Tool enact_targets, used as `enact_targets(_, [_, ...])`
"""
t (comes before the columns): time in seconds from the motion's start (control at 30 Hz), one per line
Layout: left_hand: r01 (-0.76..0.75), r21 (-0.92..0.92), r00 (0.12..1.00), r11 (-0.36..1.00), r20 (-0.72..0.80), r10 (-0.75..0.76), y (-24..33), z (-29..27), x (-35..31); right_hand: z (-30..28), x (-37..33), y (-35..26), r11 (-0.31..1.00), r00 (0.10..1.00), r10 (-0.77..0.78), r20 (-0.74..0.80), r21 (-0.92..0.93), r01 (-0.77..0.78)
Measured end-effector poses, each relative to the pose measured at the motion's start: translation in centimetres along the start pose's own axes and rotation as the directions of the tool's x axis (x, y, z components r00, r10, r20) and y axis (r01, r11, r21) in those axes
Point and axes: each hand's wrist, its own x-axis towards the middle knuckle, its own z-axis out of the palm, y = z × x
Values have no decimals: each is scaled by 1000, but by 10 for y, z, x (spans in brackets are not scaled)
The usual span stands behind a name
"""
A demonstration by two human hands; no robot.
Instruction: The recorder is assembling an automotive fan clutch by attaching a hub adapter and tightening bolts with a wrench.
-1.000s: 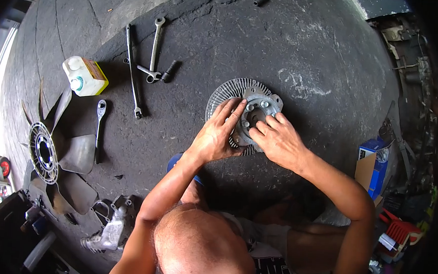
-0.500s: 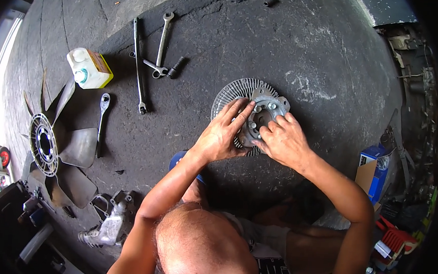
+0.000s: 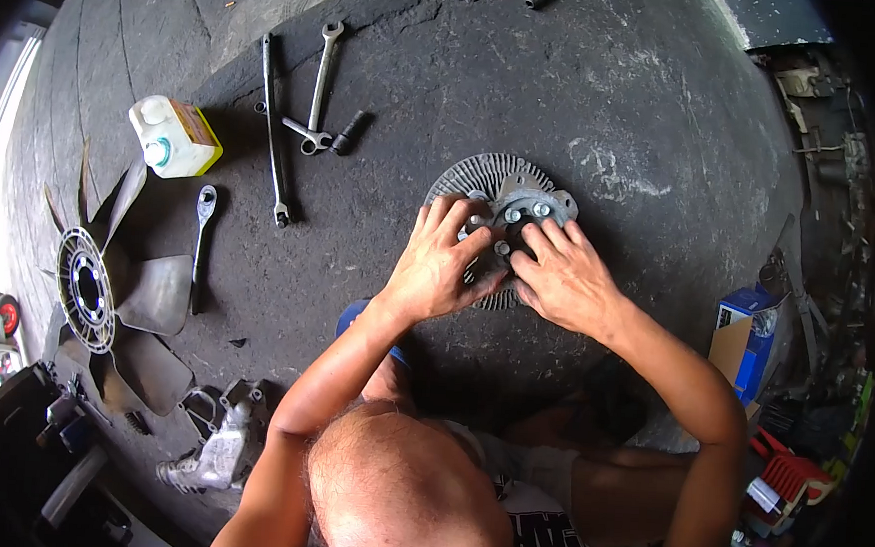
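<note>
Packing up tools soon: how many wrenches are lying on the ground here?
3, maybe more hidden: a long wrench and a combination wrench beyond the white jug, and a ratchet wrench beside the fan.

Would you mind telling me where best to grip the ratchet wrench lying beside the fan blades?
Probably the ratchet wrench by its bare lower handle, from above: it lies flat on the floor, head toward the white jug, with the fan close alongside.
</note>
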Motion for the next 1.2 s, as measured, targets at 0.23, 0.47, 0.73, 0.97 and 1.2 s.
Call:
enact_targets(0.23, [-53,170,991,984,133,30,1,3,14,-4,-1,-3,996,995,91,-31,5,-91])
enact_targets(0.47, [-5,103,984,995,179,-14,9,-8,21,-5,-13,3,987,991,133,-23,98,-130])
enact_targets(0.73, [-137,182,971,974,218,95,23,11,15,-2,-27,17,996,995,84,-47,-32,-86])
enact_targets(0.97, [-168,274,962,947,255,97,18,24,5,-2,-28,10,975,976,216,25,-50,-214])
enact_targets(1.2, [-123,261,967,958,246,58,18,28,6,4,-27,11,971,968,239,76,-16,-239])
